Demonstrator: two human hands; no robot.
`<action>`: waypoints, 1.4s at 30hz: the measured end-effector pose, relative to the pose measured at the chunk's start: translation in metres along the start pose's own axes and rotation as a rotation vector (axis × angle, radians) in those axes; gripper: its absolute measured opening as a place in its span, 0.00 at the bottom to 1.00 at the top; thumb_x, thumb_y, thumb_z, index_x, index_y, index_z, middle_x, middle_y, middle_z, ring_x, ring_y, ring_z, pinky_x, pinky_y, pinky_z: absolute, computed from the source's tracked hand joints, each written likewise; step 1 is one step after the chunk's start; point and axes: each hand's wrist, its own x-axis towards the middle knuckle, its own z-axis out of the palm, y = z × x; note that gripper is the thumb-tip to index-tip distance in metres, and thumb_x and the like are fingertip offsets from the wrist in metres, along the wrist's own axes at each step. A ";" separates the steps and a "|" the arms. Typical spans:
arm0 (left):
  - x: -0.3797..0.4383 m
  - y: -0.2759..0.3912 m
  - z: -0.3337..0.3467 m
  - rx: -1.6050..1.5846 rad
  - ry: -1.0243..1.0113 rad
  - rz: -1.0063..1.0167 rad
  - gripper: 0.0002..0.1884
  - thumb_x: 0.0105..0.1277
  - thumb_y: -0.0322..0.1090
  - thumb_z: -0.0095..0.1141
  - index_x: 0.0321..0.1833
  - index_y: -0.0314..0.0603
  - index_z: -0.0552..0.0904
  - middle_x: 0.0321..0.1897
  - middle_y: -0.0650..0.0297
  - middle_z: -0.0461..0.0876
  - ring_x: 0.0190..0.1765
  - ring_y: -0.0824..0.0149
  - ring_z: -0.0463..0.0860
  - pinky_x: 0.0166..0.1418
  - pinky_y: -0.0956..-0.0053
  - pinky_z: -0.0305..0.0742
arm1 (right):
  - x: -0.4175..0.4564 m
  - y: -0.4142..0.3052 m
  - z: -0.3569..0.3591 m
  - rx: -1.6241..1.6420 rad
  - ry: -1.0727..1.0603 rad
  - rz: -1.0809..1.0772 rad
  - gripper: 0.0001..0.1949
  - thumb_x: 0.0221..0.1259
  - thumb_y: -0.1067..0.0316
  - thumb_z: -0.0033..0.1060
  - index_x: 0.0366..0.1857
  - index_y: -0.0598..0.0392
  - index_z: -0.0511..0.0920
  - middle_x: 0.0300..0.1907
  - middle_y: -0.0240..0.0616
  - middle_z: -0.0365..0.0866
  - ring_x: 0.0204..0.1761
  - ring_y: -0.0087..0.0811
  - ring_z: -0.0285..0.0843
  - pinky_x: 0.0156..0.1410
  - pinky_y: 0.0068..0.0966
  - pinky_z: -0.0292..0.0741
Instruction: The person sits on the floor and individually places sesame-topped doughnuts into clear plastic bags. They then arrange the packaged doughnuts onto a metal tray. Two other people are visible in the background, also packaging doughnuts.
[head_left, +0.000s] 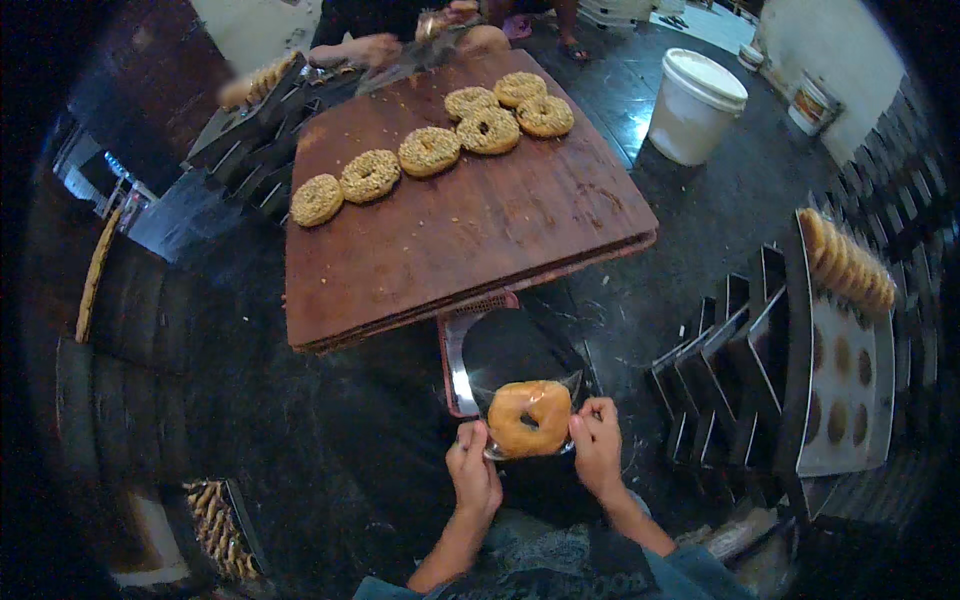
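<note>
A smooth golden ring-shaped bread (517, 442) sits inside a clear plastic bag (570, 384) in front of my body. My left hand (474, 466) pinches the bag at its left side, and my right hand (598, 444) pinches it at the right. Beyond them, several ring breads topped with chopped bits (371, 176) lie in a slanting row on a reddish-brown board (450, 247), the farther ones bunched together. Crumbs are scattered over the board.
A pink-rimmed crate (450, 352) stands under the board's near edge. To the right are a lidded white bucket (694, 112) and stacked metal trays, the top one (847, 457) holding a row of breads (847, 262). More trays stand at left. Across the board, a person's hands (375, 51) are at work.
</note>
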 end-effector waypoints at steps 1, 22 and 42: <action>-0.002 0.000 -0.003 -0.020 -0.020 -0.042 0.05 0.68 0.34 0.52 0.35 0.44 0.73 0.31 0.71 0.72 0.34 0.78 0.70 0.38 0.81 0.67 | 0.000 0.003 -0.001 0.100 -0.017 0.073 0.04 0.56 0.71 0.55 0.28 0.59 0.75 0.38 0.40 0.68 0.47 0.37 0.63 0.55 0.35 0.62; 0.036 0.066 0.031 0.508 -0.395 0.150 0.14 0.67 0.36 0.54 0.50 0.34 0.77 0.43 0.57 0.80 0.46 0.64 0.79 0.52 0.70 0.73 | 0.044 -0.088 -0.501 0.161 1.244 -0.461 0.22 0.49 0.65 0.71 0.50 0.52 0.76 0.45 0.29 0.79 0.49 0.24 0.75 0.53 0.24 0.72; -0.010 0.021 0.238 0.957 -1.053 0.693 0.12 0.67 0.31 0.51 0.50 0.33 0.78 0.53 0.53 0.75 0.55 0.56 0.74 0.61 0.66 0.66 | 0.173 0.084 -0.639 -0.439 1.291 -0.005 0.26 0.47 0.52 0.71 0.49 0.53 0.75 0.46 0.43 0.80 0.47 0.36 0.78 0.54 0.29 0.72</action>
